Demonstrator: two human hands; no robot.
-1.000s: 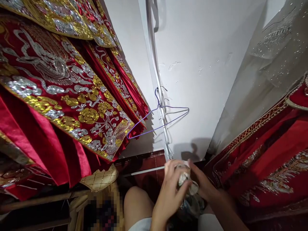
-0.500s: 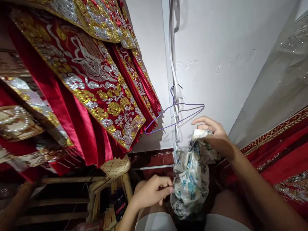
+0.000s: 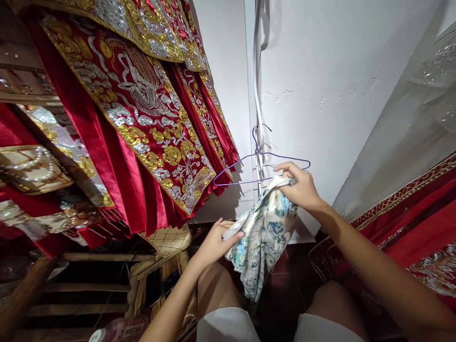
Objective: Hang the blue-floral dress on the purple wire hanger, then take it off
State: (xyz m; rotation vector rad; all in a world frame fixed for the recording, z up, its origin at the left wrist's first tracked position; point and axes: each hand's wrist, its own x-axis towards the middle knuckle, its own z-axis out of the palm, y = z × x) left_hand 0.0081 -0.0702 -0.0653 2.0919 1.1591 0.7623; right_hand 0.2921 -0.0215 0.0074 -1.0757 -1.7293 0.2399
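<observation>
A white garment with a blue and green floral print [image 3: 265, 237] is stretched between my two hands, its lower part hanging above my knees. My right hand [image 3: 298, 186] pinches its upper edge. On the other side, my left hand [image 3: 221, 241] grips a lower-left edge between thumb and fingers. Just behind the cloth, a thin purple wire hanger [image 3: 235, 164] hangs by its hook from a white cord [image 3: 257, 95] along the wall. The right end of the hanger is close to my right fingers; whether they touch I cannot tell.
Red embroidered garments [image 3: 156, 114] with gold and silver sequins hang at left. Below them are a bamboo rack [image 3: 96, 257], a quilted cream bag [image 3: 171, 240], a phone [image 3: 171, 282] and a bottle [image 3: 119, 328]. More red fabric [image 3: 420, 232] and a clear plastic cover [image 3: 402, 128] are at right.
My left hand has risen and taken hold of the garment's edge. My right hand has moved left with the cloth, closer to the hanger. The garment is now spread between both hands.
</observation>
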